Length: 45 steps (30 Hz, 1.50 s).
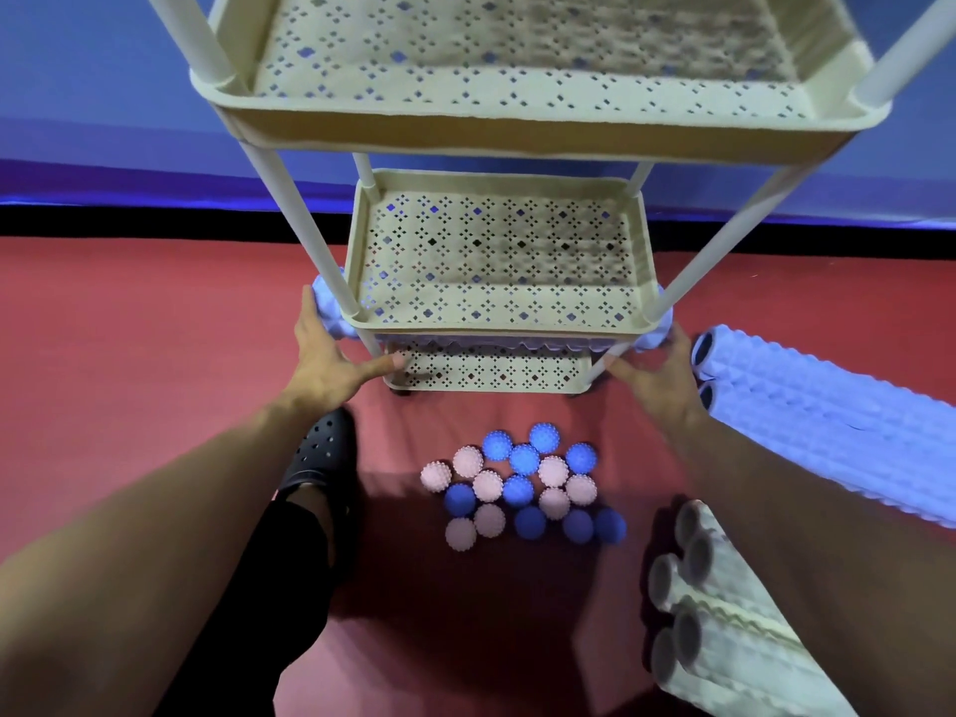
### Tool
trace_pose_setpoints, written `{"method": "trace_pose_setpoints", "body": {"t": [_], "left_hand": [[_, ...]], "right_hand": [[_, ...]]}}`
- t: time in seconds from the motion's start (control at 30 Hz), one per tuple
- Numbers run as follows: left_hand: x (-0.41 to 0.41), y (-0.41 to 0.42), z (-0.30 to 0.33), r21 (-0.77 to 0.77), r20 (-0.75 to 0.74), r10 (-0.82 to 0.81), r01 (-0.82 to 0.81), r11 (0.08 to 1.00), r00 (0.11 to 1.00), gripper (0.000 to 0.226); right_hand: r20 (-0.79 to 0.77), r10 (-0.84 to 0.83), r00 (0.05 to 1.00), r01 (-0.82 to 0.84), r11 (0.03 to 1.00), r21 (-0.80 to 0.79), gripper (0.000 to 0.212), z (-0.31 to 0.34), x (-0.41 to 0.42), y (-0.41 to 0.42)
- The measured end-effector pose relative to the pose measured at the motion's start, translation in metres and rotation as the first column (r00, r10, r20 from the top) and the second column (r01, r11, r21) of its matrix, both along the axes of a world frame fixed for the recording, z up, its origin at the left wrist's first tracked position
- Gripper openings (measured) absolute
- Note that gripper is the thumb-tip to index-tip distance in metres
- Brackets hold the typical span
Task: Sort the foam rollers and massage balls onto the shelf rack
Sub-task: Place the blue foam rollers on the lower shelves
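Observation:
A cream shelf rack [496,144] with three perforated tiers stands on the red floor. A light blue foam roller [331,313] lies across the lowest tier [491,374], its ends sticking out past the posts on both sides. My left hand [323,362] rests flat against the roller's left end, fingers straight and thumb spread toward the rack. My right hand [657,377], blurred, touches the right end with spread fingers. Several spiky blue and pink massage balls [522,489] lie clustered on the floor in front of the rack. The two upper tiers hold nothing.
More light blue foam rollers [827,411] lie on the floor at the right. Several pale grey rollers [724,618] are stacked at the lower right. My foot in a black clog [320,452] stands left of the balls. A blue wall runs behind the rack.

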State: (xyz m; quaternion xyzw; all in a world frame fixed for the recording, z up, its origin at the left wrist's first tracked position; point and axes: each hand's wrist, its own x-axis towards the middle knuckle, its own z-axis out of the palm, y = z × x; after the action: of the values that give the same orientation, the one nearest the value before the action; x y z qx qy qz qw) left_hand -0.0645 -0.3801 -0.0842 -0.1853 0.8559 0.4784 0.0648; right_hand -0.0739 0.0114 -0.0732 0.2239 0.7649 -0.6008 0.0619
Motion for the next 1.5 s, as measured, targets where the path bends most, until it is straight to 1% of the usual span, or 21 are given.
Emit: {"method": "trace_pose_setpoints", "body": {"t": [0.13,0.2,0.23,0.27,0.3,0.33,0.37,0.4,0.43,0.53,0.67,0.73,0.8,0.83,0.87,1.0,1.13,1.2,1.33,1.43,1.5], "left_hand": [[0.018,0.017,0.003,-0.025,0.174,0.098,-0.095,0.995,0.980,0.149],[0.024,0.024,0.000,-0.086,0.344,0.115,-0.090,0.992,0.932,0.142],[0.027,0.031,0.001,-0.109,0.461,0.051,-0.001,0.994,0.886,0.131],[0.031,0.041,0.003,-0.110,0.574,-0.066,0.157,0.982,0.816,0.112],[0.035,0.054,0.006,-0.082,0.646,-0.198,0.325,0.942,0.737,0.093],[0.038,0.068,0.008,-0.038,0.671,-0.309,0.448,0.893,0.674,0.081],[0.040,0.084,0.007,-0.006,0.666,-0.397,0.537,0.844,0.631,0.079],[0.040,0.101,0.005,0.029,0.639,-0.455,0.571,0.820,0.620,0.079],[0.040,0.120,0.003,0.053,0.595,-0.485,0.571,0.819,0.640,0.075],[0.036,0.178,-0.004,0.113,0.435,-0.515,0.522,0.845,0.739,0.042],[0.026,0.246,-0.009,0.164,0.319,-0.554,0.531,0.832,0.769,0.033],[0.023,0.266,-0.017,0.190,0.295,-0.558,0.524,0.830,0.776,0.032],[0.025,0.276,-0.025,0.212,0.280,-0.563,0.522,0.826,0.778,0.031],[0.028,0.279,-0.028,0.227,0.286,-0.568,0.522,0.822,0.771,0.029],[0.031,0.279,-0.030,0.242,0.301,-0.577,0.525,0.816,0.759,0.027],[0.035,0.269,-0.039,0.235,0.362,-0.559,0.508,0.829,0.746,0.025],[0.034,0.261,-0.034,0.220,0.353,-0.544,0.498,0.839,0.761,0.026],[0.036,0.258,-0.023,0.217,0.340,-0.551,0.506,0.835,0.762,0.026],[0.042,0.253,0.018,0.230,0.282,-0.545,0.496,0.837,0.790,0.034],[0.051,0.250,0.071,0.200,0.223,-0.557,0.522,0.829,0.800,0.022],[0.060,0.244,0.111,0.144,0.166,-0.565,0.547,0.825,0.808,0.024]], "right_hand": [[0.031,0.022,0.999,-0.025,0.997,0.080,0.096,-0.016,0.018,0.019],[0.055,0.022,0.998,-0.030,0.988,0.150,0.098,-0.021,0.034,0.036],[0.060,0.023,0.998,-0.035,0.980,0.195,0.097,-0.022,0.042,0.047],[0.076,0.014,0.997,-0.033,0.966,0.257,0.095,-0.025,0.049,0.061],[0.094,0.013,0.995,-0.042,0.951,0.307,0.091,-0.027,0.056,0.074],[0.114,0.012,0.993,-0.051,0.935,0.352,0.089,-0.027,0.061,0.089],[0.134,0.011,0.991,-0.064,0.915,0.398,0.088,-0.028,0.064,0.104],[0.157,0.016,0.988,-0.084,0.894,0.440,0.086,-0.028,0.067,0.120],[0.193,0.025,0.981,-0.118,0.867,0.484,0.085,-0.029,0.069,0.135],[0.323,0.083,0.943,-0.265,0.776,0.573,0.092,-0.037,0.066,0.173],[0.441,0.162,0.883,-0.431,0.652,0.624,0.104,-0.056,0.050,0.204],[0.545,0.176,0.820,-0.545,0.532,0.648,0.112,-0.066,0.044,0.212],[0.614,0.160,0.773,-0.626,0.344,0.699,0.115,-0.075,0.044,0.213],[0.598,0.169,0.784,-0.620,0.267,0.738,0.113,-0.079,0.045,0.212],[0.561,0.192,0.805,-0.593,0.231,0.771,0.109,-0.085,0.045,0.213],[0.517,0.278,0.809,-0.582,0.263,0.769,0.088,-0.100,0.050,0.212],[0.453,0.390,0.801,-0.535,0.130,0.834,0.094,-0.100,0.064,0.214],[0.359,0.398,0.844,-0.450,0.162,0.878,0.095,-0.089,0.069,0.212],[0.121,0.352,0.928,-0.245,0.332,0.911,0.101,-0.031,0.081,0.186],[-0.033,0.276,0.961,-0.110,0.486,0.867,0.101,0.033,0.092,0.154],[-0.113,0.197,0.974,-0.026,0.589,0.807,0.102,0.079,0.100,0.132]]}}
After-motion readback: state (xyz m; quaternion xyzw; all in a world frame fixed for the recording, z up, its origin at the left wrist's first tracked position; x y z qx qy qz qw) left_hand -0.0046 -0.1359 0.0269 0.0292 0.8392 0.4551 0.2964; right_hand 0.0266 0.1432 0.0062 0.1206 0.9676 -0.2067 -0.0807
